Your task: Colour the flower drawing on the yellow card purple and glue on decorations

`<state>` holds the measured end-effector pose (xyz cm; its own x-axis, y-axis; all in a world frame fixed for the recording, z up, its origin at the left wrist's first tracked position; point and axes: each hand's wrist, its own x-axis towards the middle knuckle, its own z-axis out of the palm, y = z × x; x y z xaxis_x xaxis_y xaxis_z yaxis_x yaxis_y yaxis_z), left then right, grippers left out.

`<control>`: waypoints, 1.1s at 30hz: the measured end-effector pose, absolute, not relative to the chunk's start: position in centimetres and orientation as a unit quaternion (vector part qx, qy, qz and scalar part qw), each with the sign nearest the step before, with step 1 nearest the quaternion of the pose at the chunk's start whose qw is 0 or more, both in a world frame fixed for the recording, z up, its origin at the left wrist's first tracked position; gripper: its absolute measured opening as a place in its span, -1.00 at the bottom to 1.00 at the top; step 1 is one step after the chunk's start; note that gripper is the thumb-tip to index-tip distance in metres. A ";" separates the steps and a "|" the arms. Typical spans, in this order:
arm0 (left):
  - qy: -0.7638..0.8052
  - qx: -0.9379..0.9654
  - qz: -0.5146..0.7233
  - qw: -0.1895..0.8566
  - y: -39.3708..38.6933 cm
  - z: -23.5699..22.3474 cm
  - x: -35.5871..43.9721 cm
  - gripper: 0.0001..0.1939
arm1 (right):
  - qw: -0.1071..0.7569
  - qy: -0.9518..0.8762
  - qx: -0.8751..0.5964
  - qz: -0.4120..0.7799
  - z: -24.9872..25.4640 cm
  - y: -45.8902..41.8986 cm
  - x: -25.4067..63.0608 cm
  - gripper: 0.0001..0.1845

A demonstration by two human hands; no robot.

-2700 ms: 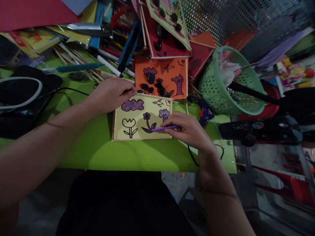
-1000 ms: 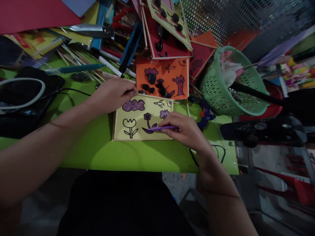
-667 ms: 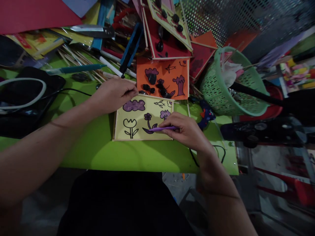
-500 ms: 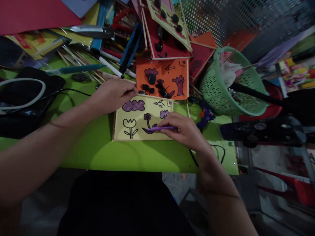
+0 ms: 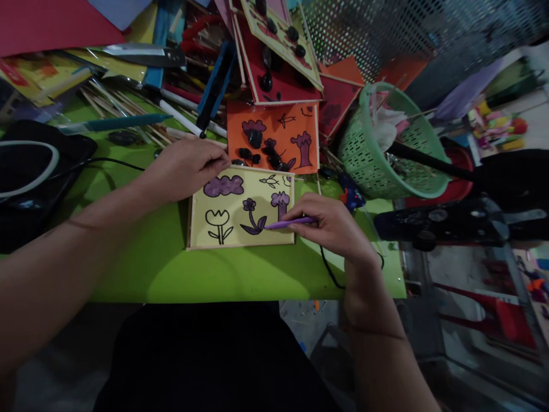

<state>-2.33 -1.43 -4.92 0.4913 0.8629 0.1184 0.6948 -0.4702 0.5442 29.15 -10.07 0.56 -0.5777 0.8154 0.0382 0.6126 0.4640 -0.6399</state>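
My right hand is closed around a slim purple marker. The marker's tip is at the right leaf of a flower drawn on a yellow picture with thin wooden edging. On that picture the cloud, small flower, leaves and tree are purple; the tulip and bird are only outlined in black. My left hand lies over the picture's upper left corner, its fingers bent and pinched at the top edge. Just beyond is an orange picture with purple shapes and glossy black pieces on it.
A green basket holding scraps stands right of the pictures. Behind lie more framed pictures, a knife, a teal pen, a white marker and thin sticks. A black device with a cable sits left on the green table.
My right hand has drawn back to the right, taking the marker's tip from across the leaves to the right leaf's edge. More of the tree shows. The whole view has shifted slightly.
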 end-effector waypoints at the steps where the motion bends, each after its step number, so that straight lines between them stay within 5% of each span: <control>1: 0.462 0.840 0.190 0.214 -1.4 -4.9 -2.3 -0.56 | 0.167 -0.841 -0.422 0.296 0.5 -10.1 29.1 -0.95; 33: 0.444 0.850 0.189 0.212 -1.6 -4.4 -2.2 -0.62 | 0.172 -0.834 -0.437 0.292 0.1 -10.0 28.7 -0.94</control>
<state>-2.23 -1.60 -4.36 0.5347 0.8345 0.1327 0.6743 -0.5161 0.5282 28.71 -10.05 0.10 -0.5597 0.8281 0.0323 0.6275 0.4489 -0.6362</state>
